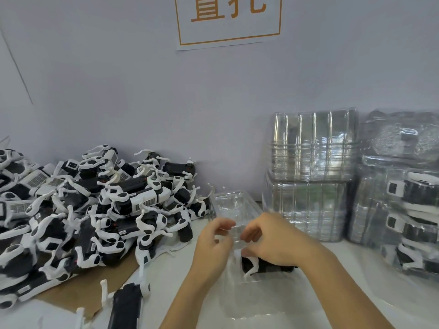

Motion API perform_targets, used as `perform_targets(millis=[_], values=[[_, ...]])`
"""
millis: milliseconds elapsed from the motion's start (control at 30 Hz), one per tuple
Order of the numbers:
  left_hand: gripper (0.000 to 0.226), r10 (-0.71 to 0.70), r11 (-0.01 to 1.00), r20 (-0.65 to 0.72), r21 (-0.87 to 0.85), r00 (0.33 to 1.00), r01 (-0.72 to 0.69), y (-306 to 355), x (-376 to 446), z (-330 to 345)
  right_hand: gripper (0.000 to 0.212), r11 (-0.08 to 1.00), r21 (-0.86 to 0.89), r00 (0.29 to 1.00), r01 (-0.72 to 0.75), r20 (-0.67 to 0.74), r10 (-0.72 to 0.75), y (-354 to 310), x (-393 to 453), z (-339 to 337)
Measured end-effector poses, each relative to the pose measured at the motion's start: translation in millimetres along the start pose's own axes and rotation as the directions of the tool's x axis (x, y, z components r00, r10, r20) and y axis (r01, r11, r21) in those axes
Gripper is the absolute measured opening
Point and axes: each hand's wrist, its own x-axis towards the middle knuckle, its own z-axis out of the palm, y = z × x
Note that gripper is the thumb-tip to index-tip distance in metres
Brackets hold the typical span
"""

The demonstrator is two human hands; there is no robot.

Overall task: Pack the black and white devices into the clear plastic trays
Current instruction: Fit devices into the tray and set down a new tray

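Both hands meet over the middle of the white table point(332, 269), at the edge of a clear plastic tray point(237, 210). Left hand point(215, 243): fingers curled, thumb and fingertips pinching the thin clear edge. Right hand point(273, 241): fingers curled downward, pinching the same clear plastic from the right side. Directly under the right hand, one black and white device point(263, 265) lies inside a clear tray section point(249, 298) on the near part of the table; whether it is fully seated cannot be told. Far left: a large loose pile of devices point(95, 205), heaped on a brown cardboard sheet point(78, 298). One more device point(126, 305) lies apart at the near edge, just right of the cardboard. Far right, against the wall: stack of empty clear trays point(311, 172), two tiers. Right of that stack, touching it: stack of filled trays point(403, 198) with devices visible through the plastic. On the wall above, a paper sign point(228, 20) with orange characters.
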Motion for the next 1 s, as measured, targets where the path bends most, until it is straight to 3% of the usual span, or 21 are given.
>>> perform_targets(millis=[167,300,433,500,633,767,867,1000], values=[[0.037,-0.074,0.996,-0.097,-0.057,0.993,0.069,-10.6,1.3,11.8,0.042,0.983,-0.184,0.995,-0.002,0.1,0.021,-6.4,3.2,0.8],[0.028,-0.195,0.973,-0.184,-0.161,0.963,0.166,-11.7,5.7,13.6,0.021,0.952,-0.306,0.993,0.01,0.117,0.027,-5.7,3.7,3.2],[0.025,-0.204,0.972,-0.235,-0.167,0.95,0.168,-10.1,4.7,17.3,0.01,0.938,-0.347,0.994,0.018,0.107,0.021,-5.2,5.9,8.1],[0.024,-0.208,0.969,-0.243,-0.183,0.947,0.166,-9.6,2.9,19.4,0.009,0.949,-0.314,0.999,0.006,0.033,0.005,-4.2,5.7,11.7],[0.025,-0.228,0.961,-0.258,-0.215,0.939,0.174,-8.9,1.9,22.4,0.028,0.984,-0.176,0.991,-0.007,-0.133,-0.016,-1.2,0.0,20.9],[0.023,-0.264,0.947,-0.249,-0.25,0.932,0.201,-9.6,2.0,21.4,0.004,0.999,-0.037,0.999,-0.009,-0.038,0.007,5.4,-5.1,16.0],[0.015,-0.348,0.911,-0.231,-0.31,0.908,0.27,-10.2,3.0,22.1,0.04,0.997,0.066,0.999,-0.048,0.027,0.046,10.3,-7.4,8.6],[0.011,-0.383,0.891,-0.23,-0.346,0.895,0.293,-9.4,3.0,23.7,0.046,0.994,0.08,0.998,-0.068,-0.009,0.069,8.0,-5.7,17.3]])
